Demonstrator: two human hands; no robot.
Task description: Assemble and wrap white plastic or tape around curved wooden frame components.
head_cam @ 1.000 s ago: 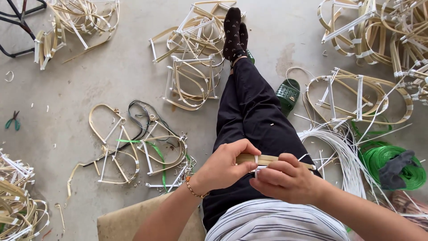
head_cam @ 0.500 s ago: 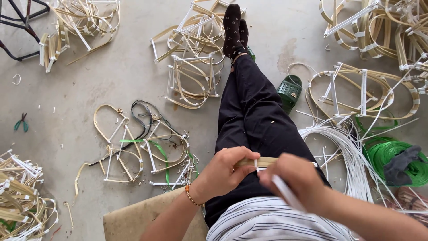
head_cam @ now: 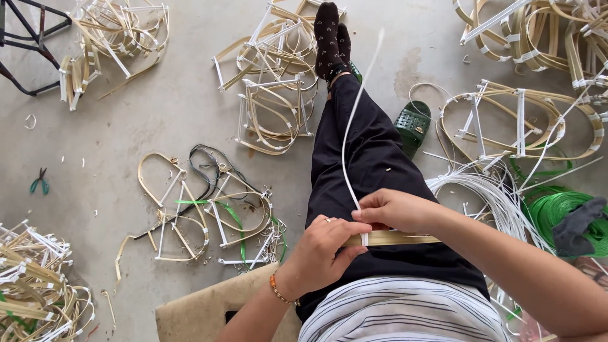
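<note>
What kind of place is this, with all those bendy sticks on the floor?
Probably a small craft workshop where frames are made by hand. A person sits on a bare concrete floor among piles of bent bamboo frames, with a bundle of white binding strips nearby, and both hands wrap a white strip around a bamboo slat.

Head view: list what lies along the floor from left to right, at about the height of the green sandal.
Small green pliers → loose bent cane frames with green ties → black trouser leg → green sandal → tied cane frame with white bindings.
</note>
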